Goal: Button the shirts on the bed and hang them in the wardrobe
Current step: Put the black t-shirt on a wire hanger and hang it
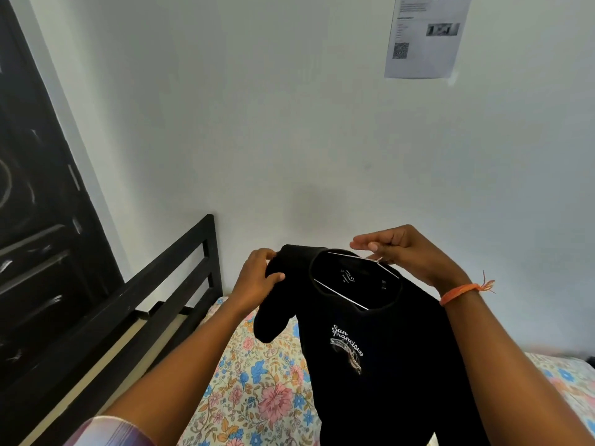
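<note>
1. A black cotton T-shirt with white "San Francisco" lettering on the chest is held up in the air above the bed, its front towards the camera and its body hanging down.
2. A thin white hanger sits inside the shirt; its bars show through the neck opening, and its metal stem pokes out at the collar.
3. The left hand grips the shirt's shoulder and bunched sleeve, thumb in front and fingers curled round the fabric.
4. The right hand is at the collar, its fingers held nearly straight above the hanger's stem; I cannot tell whether the thumb pinches it.
5. An orange thread band is tied round the right wrist.
6. Below lies the bed with a floral sheet of pink and blue flowers and a black metal bed frame at its end.
7. A dark door stands at the left, and a printed paper notice with a QR code is stuck to the white wall.
</note>
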The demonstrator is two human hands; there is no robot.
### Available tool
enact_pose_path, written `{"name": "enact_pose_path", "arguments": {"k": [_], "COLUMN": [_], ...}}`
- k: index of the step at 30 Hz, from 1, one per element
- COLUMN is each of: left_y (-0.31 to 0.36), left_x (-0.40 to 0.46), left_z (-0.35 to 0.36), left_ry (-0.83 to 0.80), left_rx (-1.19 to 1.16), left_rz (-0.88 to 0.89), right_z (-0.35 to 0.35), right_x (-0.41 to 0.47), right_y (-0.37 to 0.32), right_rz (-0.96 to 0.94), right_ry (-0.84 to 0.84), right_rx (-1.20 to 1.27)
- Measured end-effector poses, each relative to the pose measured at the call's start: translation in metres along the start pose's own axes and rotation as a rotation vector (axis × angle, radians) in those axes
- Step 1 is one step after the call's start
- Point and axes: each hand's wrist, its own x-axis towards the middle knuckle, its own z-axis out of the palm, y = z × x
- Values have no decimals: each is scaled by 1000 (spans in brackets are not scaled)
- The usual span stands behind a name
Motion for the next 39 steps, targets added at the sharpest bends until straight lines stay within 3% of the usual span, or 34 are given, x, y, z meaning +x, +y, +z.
{"name": "enact_pose_path", "arguments": {"k": [2,7,12,14,17,23,28,33,39], "left_y": [3,14,36,41,47,43,47,92,130], "left_x": [2,11,25,30,36,38,24,-9,-25], "left_z": [-2,-21,-55,-56,-49,-37,-21,25,73], "left_ry": [8,-166,-270,-307,-385,-466,-398,-650,-438], "left_rx": [-20,35,-297,-215,82,260,405,244,-69], "left_rz": [8,69,-184,-234,-166,-90,42,247,254], "right_z": [-4,-13,-14,-6,10,17,18,10,-27], "right_x": [-4,-9,-22,-22,-17,-16,-16,-20,-51], "right_y": [3,13,14,10,10,13,12,7,10], "right_rz": [15,40,62,73,46,4,70,87,89], "right_ry": [-2,21,-76,-134,-213,-64,-82,-213,-119], "right_rx": [9,-33,-38,-44,-201,-174,-129,-178,-125]}}
